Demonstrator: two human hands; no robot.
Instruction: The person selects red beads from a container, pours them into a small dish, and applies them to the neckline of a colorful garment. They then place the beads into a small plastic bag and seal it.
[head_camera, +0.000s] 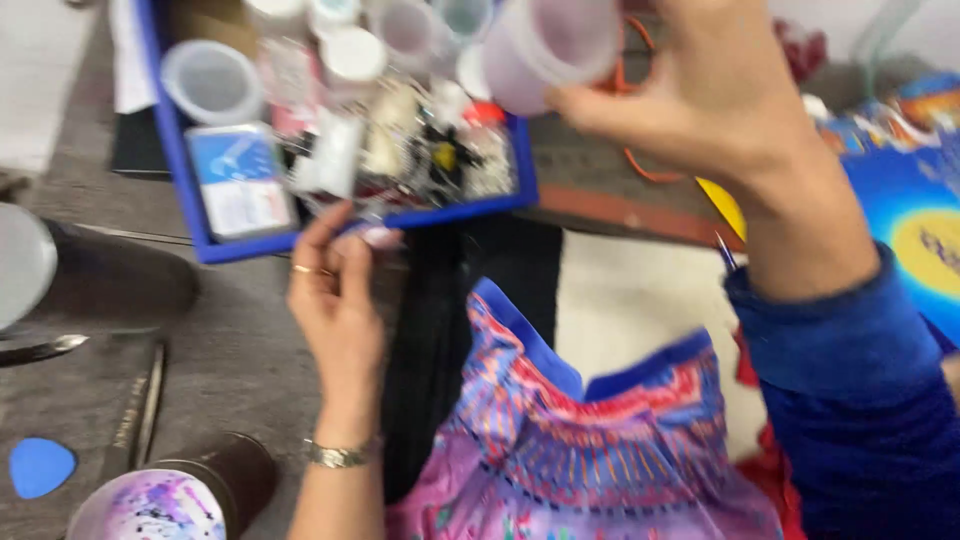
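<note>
My right hand (690, 95) is raised at the top and grips a translucent plastic cup (548, 48) tilted on its side over a blue tray (185, 165). My left hand (335, 290), with a ring and a wrist bracelet, sits at the tray's front edge and pinches a small pale object (378, 236); what that object is I cannot tell through the blur. The tray holds several small containers, lids and packets. A pink and blue patterned cloth (580, 440) lies below both hands.
A round clear lid (212, 82) lies in the tray's back left. Metal tools (145, 405) rest on the grey surface at left, near a blue pick-shaped piece (40, 466) and a paint-splattered round lid (150, 508). Colourful boxes (910, 200) stand at right.
</note>
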